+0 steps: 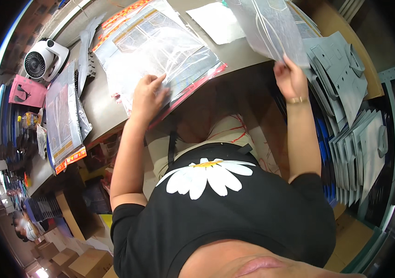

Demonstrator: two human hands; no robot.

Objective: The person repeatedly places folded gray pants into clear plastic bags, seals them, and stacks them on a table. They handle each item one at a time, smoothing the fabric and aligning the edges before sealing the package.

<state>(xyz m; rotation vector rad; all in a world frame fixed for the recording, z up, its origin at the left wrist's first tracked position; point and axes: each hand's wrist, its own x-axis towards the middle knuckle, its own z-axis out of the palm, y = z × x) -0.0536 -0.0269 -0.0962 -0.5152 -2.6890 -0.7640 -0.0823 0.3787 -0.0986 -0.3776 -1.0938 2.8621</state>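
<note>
Past the near edge of the table (98,99), the right hand (292,79) pinches the grey sheet (264,28) by its corner, likely to keep it raised, while the blurred left hand (149,96), grip unclear, is over the plastic-wrapped stack (153,46).

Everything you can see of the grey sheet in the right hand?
The grey sheet looks thin, flexible and shiny, perhaps plastic, with pale curved lines running lengthwise. The right hand pinches its near edge. It slants over the front edge of the table, its far end cut off by the picture's top.
</note>
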